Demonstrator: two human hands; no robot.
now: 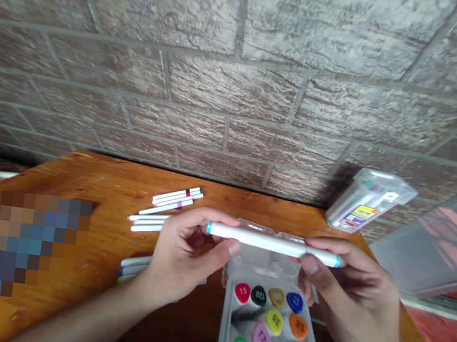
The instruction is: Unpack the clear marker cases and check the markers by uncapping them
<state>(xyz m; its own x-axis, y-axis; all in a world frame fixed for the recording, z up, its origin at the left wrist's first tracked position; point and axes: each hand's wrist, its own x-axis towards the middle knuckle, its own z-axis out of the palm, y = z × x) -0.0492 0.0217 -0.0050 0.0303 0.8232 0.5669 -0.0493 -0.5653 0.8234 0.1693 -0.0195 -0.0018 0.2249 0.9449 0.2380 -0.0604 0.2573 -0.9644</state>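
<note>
A white marker [265, 242] with light-blue ends lies level between my two hands, above an open clear plastic case. My left hand [190, 255] pinches its left part between thumb and fingers. Around the right end, the fingers of my right hand [348, 287] are closed on the same marker. Below stands the clear case [225, 327], its lid [259, 259] tipped back and partly hidden by the marker. Inside it are several markers with numbered, coloured caps, among them a yellow cap [273, 322], an orange cap [298, 326] and a pink cap [261, 337].
Several white markers [164, 207] lie on the wooden table [95, 187] to the left, more [134, 266] behind my left wrist. A second clear case [369, 203] stands at the back right, by the brick wall [232, 82]. A pixelated patch covers the left side.
</note>
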